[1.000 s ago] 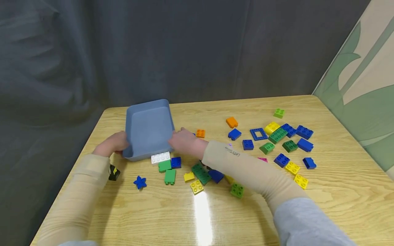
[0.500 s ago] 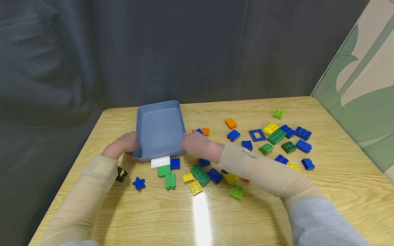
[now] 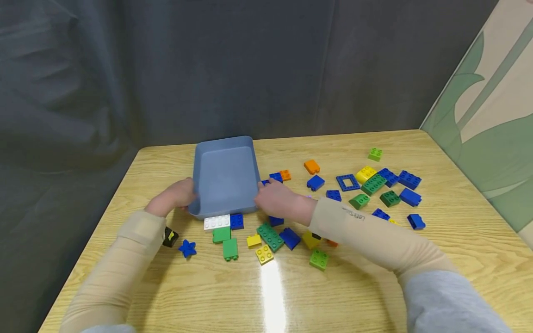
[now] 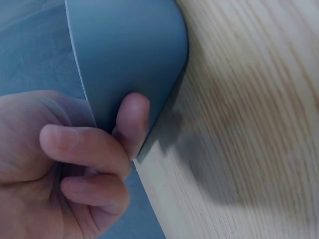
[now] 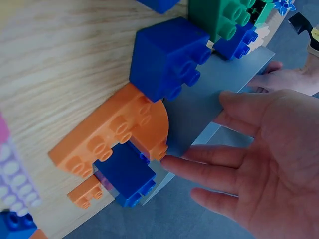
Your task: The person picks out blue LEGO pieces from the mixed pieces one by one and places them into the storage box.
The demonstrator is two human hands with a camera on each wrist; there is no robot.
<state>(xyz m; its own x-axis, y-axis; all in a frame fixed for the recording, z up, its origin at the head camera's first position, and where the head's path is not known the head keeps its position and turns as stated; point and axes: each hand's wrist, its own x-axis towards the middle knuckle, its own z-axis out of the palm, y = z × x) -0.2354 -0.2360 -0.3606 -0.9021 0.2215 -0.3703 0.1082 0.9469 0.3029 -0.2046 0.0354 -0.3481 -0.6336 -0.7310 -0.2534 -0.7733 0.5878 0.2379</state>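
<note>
Sitting between left fingers (image 4: 133,118), right fingers (image 5: 212,172): blue-grey tray (image 3: 226,173)

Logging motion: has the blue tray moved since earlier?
Yes, rightward: the tray sits farther from the left edge of the table in the head view.

Set high on the person's side of the table (image 3: 200,296), the head camera faces forward and down, taking in the blue tray (image 3: 226,178), scattered toy bricks (image 3: 270,236) and dark cloth (image 3: 233,69) behind. At far closer range, the left wrist camera looks past the palm of the left hand (image 3: 179,193) to one tray wall and the table's grain. The right wrist camera, also close and tilted, looks past the right hand (image 3: 279,200) at the tray's opposite wall, catching the left hand beyond. All three views share the tray.
</note>
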